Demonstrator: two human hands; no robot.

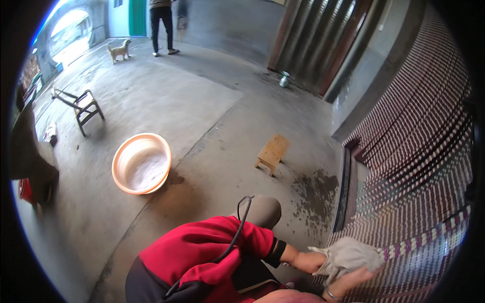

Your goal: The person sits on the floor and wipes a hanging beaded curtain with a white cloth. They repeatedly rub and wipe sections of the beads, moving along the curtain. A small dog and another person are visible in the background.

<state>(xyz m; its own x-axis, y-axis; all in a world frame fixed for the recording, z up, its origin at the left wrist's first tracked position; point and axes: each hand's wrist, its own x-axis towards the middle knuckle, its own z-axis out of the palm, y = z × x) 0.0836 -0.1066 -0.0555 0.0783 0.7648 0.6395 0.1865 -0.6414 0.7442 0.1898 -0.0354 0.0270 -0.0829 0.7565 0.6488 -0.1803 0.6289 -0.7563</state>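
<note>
A crumpled light-grey cloth [352,254] is in my hands at the lower right, against a hanging bead curtain [413,151]. My left hand [308,262], below a red sleeve with a black cuff, grips the cloth's left edge, and its fingertips are hidden. My right hand [350,281], with a metal bracelet at the wrist, holds the cloth from below; folds cover part of its fingers. Purple-and-white bead strands [413,242] run up and right from the cloth. Whether they pass inside it, I cannot tell.
A small wooden stool [274,149] stands ahead on the concrete floor, near a wet patch [316,195]. Left of it is an orange-rimmed basin [115,170] with sudsy water. Farther off are a chair [87,106], a spray bottle [284,79], a dog [120,51] and a standing person [162,28].
</note>
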